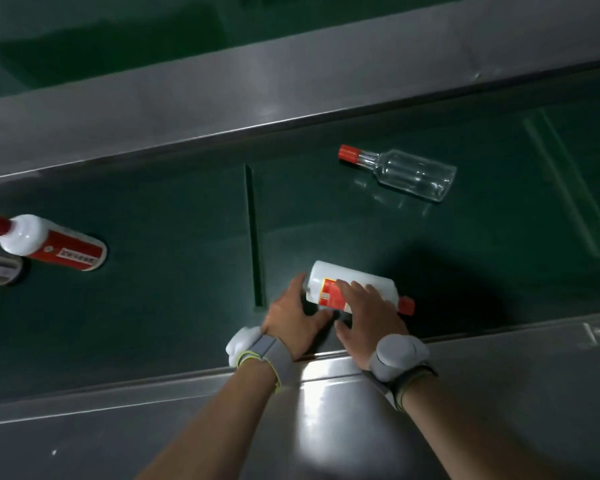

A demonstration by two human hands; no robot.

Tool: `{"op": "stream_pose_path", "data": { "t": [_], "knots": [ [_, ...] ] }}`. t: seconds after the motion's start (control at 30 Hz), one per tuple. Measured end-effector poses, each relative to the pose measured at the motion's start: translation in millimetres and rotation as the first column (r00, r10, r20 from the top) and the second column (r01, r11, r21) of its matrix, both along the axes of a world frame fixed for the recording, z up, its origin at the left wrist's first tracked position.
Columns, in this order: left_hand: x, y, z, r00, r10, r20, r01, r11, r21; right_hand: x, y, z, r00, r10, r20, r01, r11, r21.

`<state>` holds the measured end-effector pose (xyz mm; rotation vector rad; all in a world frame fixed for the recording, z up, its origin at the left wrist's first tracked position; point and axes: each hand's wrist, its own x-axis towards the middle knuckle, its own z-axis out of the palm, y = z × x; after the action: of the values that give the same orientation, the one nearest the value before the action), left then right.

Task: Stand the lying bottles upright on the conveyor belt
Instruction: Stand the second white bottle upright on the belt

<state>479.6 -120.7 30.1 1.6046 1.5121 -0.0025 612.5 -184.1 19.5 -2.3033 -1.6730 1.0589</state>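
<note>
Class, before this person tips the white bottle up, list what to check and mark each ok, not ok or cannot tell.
1. Both hands on the white bottle: ok; left hand at its base end, right hand over the body.
2. Firm grip: cannot tell.
3. Red cap on: ok.
4. Free belt beside the bottle: ok.
5. Clear bottle out of the way: ok, it lies apart.
6. Belt stopped: cannot tell.

a bottling plant: green conveyor belt (174,216) (steel side rails (222,95)) carrying bottles (406,173).
</note>
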Motion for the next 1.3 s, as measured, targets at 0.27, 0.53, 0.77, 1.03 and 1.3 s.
{"op": "stream_pose_path", "data": {
  "t": [0.27,0.53,0.77,1.03,1.3],
  "knots": [
    [18.9,10.8,-8.8,0.993,-0.108,-0.054,0.113,0.988,0.102,12.7,4.7,-8.9,0.997,0.021,0.079,-0.019,0.999,-0.027],
    [29.0,20.3,-25.8,0.836,-0.487,-0.251,0.523,0.846,0.099,21.5,-2.7,-9.2,0.979,0.020,0.201,0.007,0.991,-0.131],
    [40.5,31.4,-37.4,0.786,-0.544,-0.294,0.592,0.798,0.108,31.2,2.1,-18.3,0.981,-0.148,0.123,0.174,0.957,-0.231],
    [43.3,34.8,-49.2,0.805,-0.511,-0.301,0.563,0.818,0.115,27.0,11.1,-35.8,0.959,-0.177,0.223,0.213,0.965,-0.153],
    [39.7,29.1,-56.2,0.802,-0.500,-0.328,0.577,0.790,0.206,20.7,10.0,-42.6,0.943,-0.153,0.294,0.216,0.957,-0.194]
  ]
}}
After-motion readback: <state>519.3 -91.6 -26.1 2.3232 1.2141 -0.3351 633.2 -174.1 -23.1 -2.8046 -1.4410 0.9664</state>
